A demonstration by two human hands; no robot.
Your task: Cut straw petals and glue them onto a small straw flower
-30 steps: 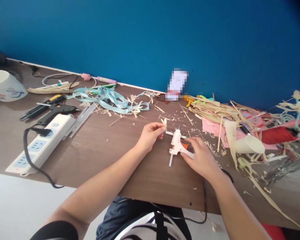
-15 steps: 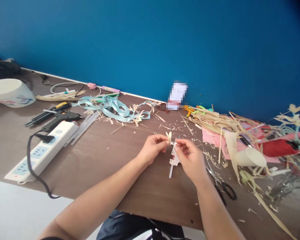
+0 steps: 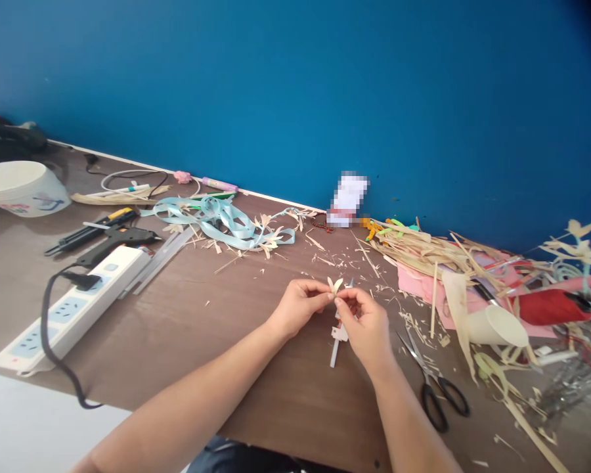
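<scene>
A small pale husk flower (image 3: 334, 286), its petals pointing up, is pinched in the fingertips of my left hand (image 3: 305, 305). My right hand (image 3: 366, 325) meets it from the other side, with thumb and fingers closed at the flower's base. Partly behind and below my right hand is a small white tool (image 3: 339, 333) with a whitish stick (image 3: 333, 355) poking out toward me. My right hand covers much of that tool, so its kind is unclear.
Black-handled scissors (image 3: 436, 387) lie right of my right forearm. Husk strips (image 3: 423, 243), pink paper (image 3: 414, 281) and a white cup (image 3: 500, 326) crowd the right. Leftward are blue ribbon (image 3: 231, 220), a black glue gun (image 3: 121, 242), a power strip (image 3: 79, 305) and white bowls (image 3: 34, 190).
My right fingers have moved from beside the white tool's upper end to the flower's base. The flower's petals now look more spread. The view has shifted slightly.
</scene>
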